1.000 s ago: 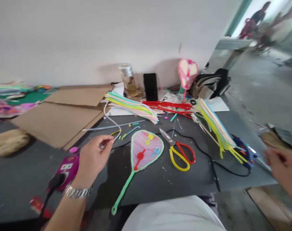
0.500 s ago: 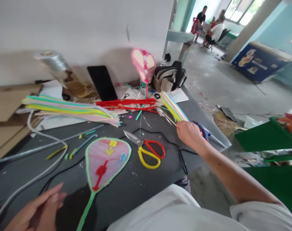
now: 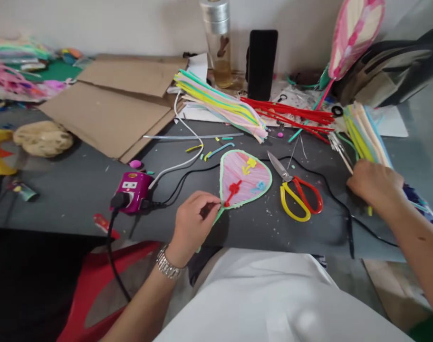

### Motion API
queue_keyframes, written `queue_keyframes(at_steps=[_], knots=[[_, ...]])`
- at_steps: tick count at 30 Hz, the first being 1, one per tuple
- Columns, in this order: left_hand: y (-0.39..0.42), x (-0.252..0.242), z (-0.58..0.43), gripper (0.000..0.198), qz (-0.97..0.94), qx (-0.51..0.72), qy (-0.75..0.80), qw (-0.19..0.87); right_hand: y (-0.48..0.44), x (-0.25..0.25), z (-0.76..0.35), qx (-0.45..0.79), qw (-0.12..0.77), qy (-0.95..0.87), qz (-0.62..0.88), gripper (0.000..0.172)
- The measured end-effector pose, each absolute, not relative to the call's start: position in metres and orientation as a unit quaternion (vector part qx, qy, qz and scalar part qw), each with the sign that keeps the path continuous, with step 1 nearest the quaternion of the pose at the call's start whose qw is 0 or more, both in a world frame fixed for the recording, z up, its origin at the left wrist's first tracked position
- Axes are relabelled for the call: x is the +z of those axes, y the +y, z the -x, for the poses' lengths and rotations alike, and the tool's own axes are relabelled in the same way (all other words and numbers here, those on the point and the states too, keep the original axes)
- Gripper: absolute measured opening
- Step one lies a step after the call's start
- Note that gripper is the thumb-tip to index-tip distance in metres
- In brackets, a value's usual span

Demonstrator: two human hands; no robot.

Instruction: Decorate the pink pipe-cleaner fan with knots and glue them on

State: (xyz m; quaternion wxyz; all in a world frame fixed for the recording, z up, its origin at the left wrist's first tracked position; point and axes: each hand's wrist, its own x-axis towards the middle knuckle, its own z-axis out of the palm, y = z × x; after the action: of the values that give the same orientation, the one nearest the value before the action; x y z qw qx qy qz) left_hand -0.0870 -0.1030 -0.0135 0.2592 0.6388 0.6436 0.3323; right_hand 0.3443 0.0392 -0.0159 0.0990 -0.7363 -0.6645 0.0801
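Note:
My left hand (image 3: 193,222), a metal watch on its wrist, is closed in a pinch on the green handle of a small pink fan (image 3: 244,179) with a green rim and red, yellow and blue decorations. The fan lies flat on the dark table (image 3: 77,190). My right hand (image 3: 375,183) is closed over the near end of a bundle of yellow, cream and blue pipe cleaners (image 3: 362,130) at the right. Red and yellow scissors (image 3: 297,194) lie between my hands.
A purple glue-gun base (image 3: 131,190) with black cables sits left of the fan. Cardboard sheets (image 3: 112,104), a bottle (image 3: 219,42), a black phone (image 3: 262,61), red pipe cleaners (image 3: 291,114), a pastel bundle (image 3: 219,102), a second fan (image 3: 351,33) and a bag (image 3: 390,76) line the back.
The view has swung back left and down. My left hand has come to the fan's handle and pinched it. My right hand stays at the yellow pipe-cleaner bundle.

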Motion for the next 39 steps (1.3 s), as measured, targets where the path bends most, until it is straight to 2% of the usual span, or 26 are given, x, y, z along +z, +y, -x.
queue_keyframes(at_steps=[3,5,7,10,11,13,16,20,24,27,31,39], knots=[[-0.104,-0.020,0.086,0.011,-0.636,0.340,0.634,0.280,0.045,-0.020,-0.351,0.017,-0.023,-0.618,0.786,0.033],[-0.104,-0.023,0.084,0.010,-0.636,0.338,0.632,0.287,0.046,-0.013,-0.355,0.017,-0.030,-0.613,0.789,0.026],[-0.103,-0.024,0.082,0.009,-0.638,0.333,0.631,0.289,0.040,0.005,-0.352,0.032,0.036,-0.615,0.787,0.019],[-0.101,-0.025,0.079,0.009,-0.640,0.322,0.636,0.287,0.011,0.041,-0.319,0.135,0.228,-0.616,0.742,0.006],[-0.100,-0.025,0.078,0.009,-0.640,0.319,0.638,0.286,-0.003,0.050,-0.300,0.183,0.293,-0.604,0.719,0.010],[-0.099,-0.025,0.077,0.010,-0.637,0.314,0.644,0.285,-0.032,0.058,-0.256,0.282,0.357,-0.588,0.669,0.013],[-0.097,-0.026,0.076,0.009,-0.628,0.311,0.652,0.288,-0.064,0.043,-0.199,0.383,0.341,-0.624,0.589,0.010],[-0.097,-0.024,0.075,0.009,-0.614,0.312,0.659,0.302,-0.071,0.012,-0.168,0.402,0.274,-0.743,0.460,0.007],[-0.096,-0.021,0.074,0.007,-0.608,0.312,0.663,0.306,-0.064,0.009,-0.145,0.405,0.360,-0.716,0.440,0.003],[-0.096,-0.020,0.073,0.008,-0.608,0.307,0.663,0.309,-0.060,0.011,-0.121,0.380,0.406,-0.746,0.366,0.008],[-0.096,-0.020,0.073,0.008,-0.609,0.310,0.663,0.306,-0.051,0.006,-0.104,0.354,0.386,-0.784,0.333,0.014],[-0.096,-0.021,0.073,0.007,-0.619,0.289,0.664,0.302,-0.044,-0.011,-0.112,0.321,0.372,-0.803,0.337,0.014]])
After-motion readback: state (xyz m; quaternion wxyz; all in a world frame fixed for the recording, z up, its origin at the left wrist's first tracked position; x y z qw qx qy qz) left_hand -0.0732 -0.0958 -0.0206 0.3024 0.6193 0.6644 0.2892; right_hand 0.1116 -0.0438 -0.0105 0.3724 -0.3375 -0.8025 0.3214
